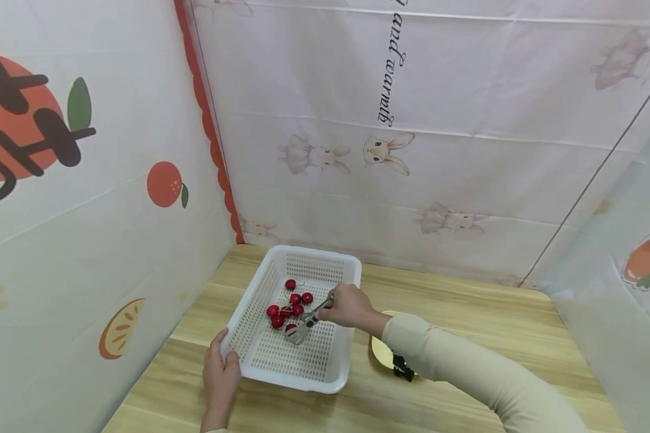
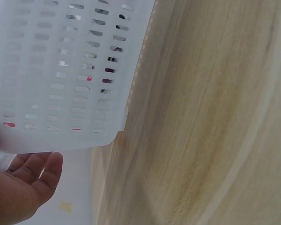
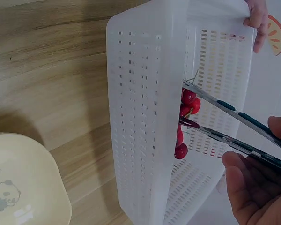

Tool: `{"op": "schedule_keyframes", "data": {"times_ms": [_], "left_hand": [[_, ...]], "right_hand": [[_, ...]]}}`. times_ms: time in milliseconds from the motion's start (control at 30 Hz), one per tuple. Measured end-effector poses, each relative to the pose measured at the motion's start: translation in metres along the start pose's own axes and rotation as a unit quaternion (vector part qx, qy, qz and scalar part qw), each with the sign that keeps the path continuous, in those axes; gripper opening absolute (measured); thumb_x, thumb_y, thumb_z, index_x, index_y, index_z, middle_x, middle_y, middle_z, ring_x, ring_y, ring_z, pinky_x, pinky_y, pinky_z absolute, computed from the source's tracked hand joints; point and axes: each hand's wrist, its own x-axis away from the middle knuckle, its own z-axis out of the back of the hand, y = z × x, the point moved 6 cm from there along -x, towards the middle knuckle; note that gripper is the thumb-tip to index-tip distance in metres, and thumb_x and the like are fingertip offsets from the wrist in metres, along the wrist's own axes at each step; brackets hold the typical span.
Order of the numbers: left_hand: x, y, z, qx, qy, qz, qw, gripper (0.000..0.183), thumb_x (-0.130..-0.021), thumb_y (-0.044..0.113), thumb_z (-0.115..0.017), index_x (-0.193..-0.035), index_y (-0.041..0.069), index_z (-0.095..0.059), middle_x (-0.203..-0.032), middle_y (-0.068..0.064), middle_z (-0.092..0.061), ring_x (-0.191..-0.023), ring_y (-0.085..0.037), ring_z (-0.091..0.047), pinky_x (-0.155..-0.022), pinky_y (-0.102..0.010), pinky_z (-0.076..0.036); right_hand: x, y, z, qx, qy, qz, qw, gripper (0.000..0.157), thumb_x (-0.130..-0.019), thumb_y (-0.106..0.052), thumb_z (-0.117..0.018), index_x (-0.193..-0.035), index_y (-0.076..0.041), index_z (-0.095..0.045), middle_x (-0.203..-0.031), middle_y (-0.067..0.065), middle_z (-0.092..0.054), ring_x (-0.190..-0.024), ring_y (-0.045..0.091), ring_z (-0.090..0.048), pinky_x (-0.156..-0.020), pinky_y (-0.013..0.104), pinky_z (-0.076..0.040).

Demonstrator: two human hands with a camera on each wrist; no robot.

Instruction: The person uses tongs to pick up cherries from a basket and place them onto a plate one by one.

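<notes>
A white plastic basket [image 1: 260, 376] with slotted sides holds several dark red cherries [image 1: 286, 311], some with stems. My left hand [image 1: 221, 370] grips its near left corner, thumb over the rim; in the left wrist view the fingers of the left hand [image 2: 30, 180] are bent beside the basket's outer wall [image 2: 61, 89]. With my right hand [image 1: 349, 305] I hold metal tongs [image 1: 313, 319], tips down inside the basket. One cherry [image 1: 290, 328] is right at the tips. In the right wrist view the tongs' arms [image 3: 229, 110] stand apart, with cherries [image 3: 189, 96] around their ends.
Right of the basket, a pale yellow plate [image 3: 33, 187] with a panda print lies on the wooden table [image 1: 466, 300], partly covered by my right sleeve in the head view. A small black object [image 1: 402, 368] shows below that sleeve. Printed cloth walls [image 1: 314, 198] surround the table.
</notes>
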Motion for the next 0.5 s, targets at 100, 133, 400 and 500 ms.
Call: {"op": "schedule_keyframes", "data": {"times_ms": [100,133,400,500], "left_hand": [[0.0007,0.0014,-0.0002,-0.001,-0.001,-0.001,1.0000,0.049,-0.076,-0.006,-0.041,-0.124,0.005,-0.039,-0.115,-0.019,-0.044,-0.099,-0.032,-0.046,-0.078,-0.047,-0.041],[0.0009,0.0017,-0.0001,-0.001,0.001,-0.002,1.0000,0.049,-0.076,-0.006,-0.042,-0.124,0.005,-0.040,-0.115,-0.019,-0.044,-0.099,-0.032,-0.046,-0.078,-0.047,-0.041],[0.0001,0.0005,-0.0002,-0.003,0.000,0.000,1.0000,0.049,-0.077,-0.006,-0.042,-0.124,0.005,-0.040,-0.116,-0.019,-0.044,-0.102,-0.033,-0.045,-0.080,-0.048,-0.040],[0.0000,-0.0004,-0.0006,0.001,0.004,-0.006,1.0000,0.049,-0.076,-0.005,-0.041,-0.124,0.004,-0.039,-0.116,-0.020,-0.043,-0.102,-0.035,-0.044,-0.080,-0.049,-0.039]], "right_hand": [[-0.0015,0.0001,-0.0042,-0.015,0.002,-0.005,1.000,0.030,-0.066,-0.033,-0.065,-0.049,-0.018,-0.046,-0.036,-0.012,-0.032,-0.034,0.002,-0.025,-0.030,0.017,-0.018],[-0.0021,-0.0001,-0.0055,-0.019,0.001,-0.005,1.000,0.029,-0.066,-0.033,-0.065,-0.049,-0.018,-0.047,-0.036,-0.012,-0.033,-0.034,0.003,-0.025,-0.030,0.017,-0.018],[-0.0076,-0.0017,-0.0079,0.040,-0.006,-0.008,0.999,0.029,-0.059,-0.037,-0.068,-0.046,-0.020,-0.048,-0.038,-0.012,-0.036,-0.037,0.004,-0.033,-0.031,0.020,-0.024],[-0.0086,-0.0028,-0.0069,0.045,-0.022,-0.006,0.999,0.027,-0.056,-0.032,-0.068,-0.045,-0.020,-0.046,-0.038,-0.012,-0.037,-0.038,0.006,-0.034,-0.031,0.021,-0.026]]}}
